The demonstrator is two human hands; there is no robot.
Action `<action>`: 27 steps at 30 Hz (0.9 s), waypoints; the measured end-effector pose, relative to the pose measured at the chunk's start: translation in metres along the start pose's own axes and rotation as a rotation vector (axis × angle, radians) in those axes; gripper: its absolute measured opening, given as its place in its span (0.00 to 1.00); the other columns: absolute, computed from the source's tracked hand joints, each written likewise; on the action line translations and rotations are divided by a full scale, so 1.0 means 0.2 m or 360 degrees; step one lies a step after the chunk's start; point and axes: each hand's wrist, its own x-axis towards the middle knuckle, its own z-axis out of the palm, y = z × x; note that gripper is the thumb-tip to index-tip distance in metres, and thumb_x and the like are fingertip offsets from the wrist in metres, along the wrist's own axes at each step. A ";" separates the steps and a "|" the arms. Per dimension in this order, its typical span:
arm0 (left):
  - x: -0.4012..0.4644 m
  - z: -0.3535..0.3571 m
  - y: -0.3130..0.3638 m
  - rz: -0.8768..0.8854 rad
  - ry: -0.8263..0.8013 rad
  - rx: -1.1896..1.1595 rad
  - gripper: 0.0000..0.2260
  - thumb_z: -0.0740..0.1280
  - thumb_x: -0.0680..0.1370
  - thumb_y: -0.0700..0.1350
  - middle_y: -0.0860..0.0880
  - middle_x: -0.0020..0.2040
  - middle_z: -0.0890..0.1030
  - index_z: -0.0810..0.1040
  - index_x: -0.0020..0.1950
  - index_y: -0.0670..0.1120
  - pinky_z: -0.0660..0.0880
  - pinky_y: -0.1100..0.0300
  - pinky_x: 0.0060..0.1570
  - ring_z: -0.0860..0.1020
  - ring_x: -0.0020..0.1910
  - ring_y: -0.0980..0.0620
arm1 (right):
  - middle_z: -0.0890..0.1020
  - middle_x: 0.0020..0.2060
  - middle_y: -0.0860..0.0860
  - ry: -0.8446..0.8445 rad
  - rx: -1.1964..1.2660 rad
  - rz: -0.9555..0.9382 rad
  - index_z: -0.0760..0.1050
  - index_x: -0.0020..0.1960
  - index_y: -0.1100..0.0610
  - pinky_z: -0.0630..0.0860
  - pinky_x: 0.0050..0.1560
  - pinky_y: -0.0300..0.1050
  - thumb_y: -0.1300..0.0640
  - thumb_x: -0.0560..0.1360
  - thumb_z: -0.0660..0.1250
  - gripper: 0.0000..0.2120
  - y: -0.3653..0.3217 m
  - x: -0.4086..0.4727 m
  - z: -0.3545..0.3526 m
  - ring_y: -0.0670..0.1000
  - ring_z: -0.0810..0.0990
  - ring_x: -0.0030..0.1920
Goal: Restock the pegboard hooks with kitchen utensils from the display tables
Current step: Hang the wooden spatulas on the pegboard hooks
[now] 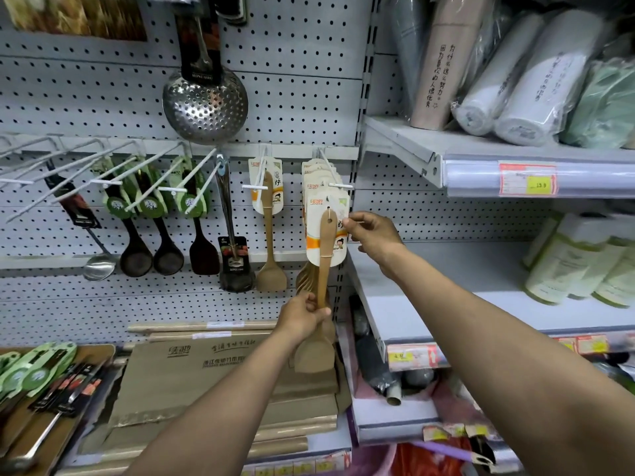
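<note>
Several carded wooden spatulas already hang stacked on the far-right hook (335,176), and one more is going up now. The left hand (302,317) wraps its fingers round the handle of a wooden spatula (324,262), blade end down, while the right hand (372,231) pinches the edge of its card (326,231) between thumb and fingertip, just below the hook's tip. The card's hole looks not yet threaded onto the hook, so this one is mid-hang, I'd say. Next door, a single spatula (269,242) hangs on its own hook, thin stock there. Further left, the dark ladles (135,242) sit on their hooks, yet several long hooks (41,156) above them stand bare. Down on the desk (309,441), green-carded utensils (31,369) lie waiting at the left. My read: the spatula hook is nearly full, and plenty of restocking remains.
</note>
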 end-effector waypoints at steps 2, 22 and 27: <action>-0.04 -0.01 0.02 -0.0009 0.0015 0.0077 0.21 0.73 0.75 0.48 0.49 0.58 0.80 0.73 0.66 0.46 0.74 0.58 0.57 0.78 0.57 0.50 | 0.82 0.53 0.49 -0.0021 -0.0181 0.0074 0.79 0.60 0.49 0.77 0.59 0.50 0.48 0.77 0.70 0.12 0.03 -0.04 -0.02 0.49 0.79 0.52; -0.88 -0.87 0.21 0.0575 0.0622 0.0858 0.24 0.71 0.76 0.52 0.50 0.66 0.75 0.68 0.70 0.56 0.71 0.46 0.65 0.73 0.65 0.47 | 0.73 0.69 0.55 -0.0360 -0.1706 -0.0831 0.66 0.73 0.45 0.73 0.65 0.57 0.41 0.78 0.64 0.25 -0.40 -0.73 0.19 0.58 0.70 0.70; -1.19 -1.16 0.10 0.0614 0.0727 0.0939 0.25 0.69 0.77 0.53 0.51 0.68 0.73 0.66 0.72 0.58 0.69 0.49 0.66 0.70 0.67 0.48 | 0.73 0.70 0.52 -0.0345 -0.1640 -0.0941 0.65 0.74 0.44 0.70 0.68 0.56 0.40 0.78 0.63 0.26 -0.53 -0.99 0.42 0.55 0.69 0.71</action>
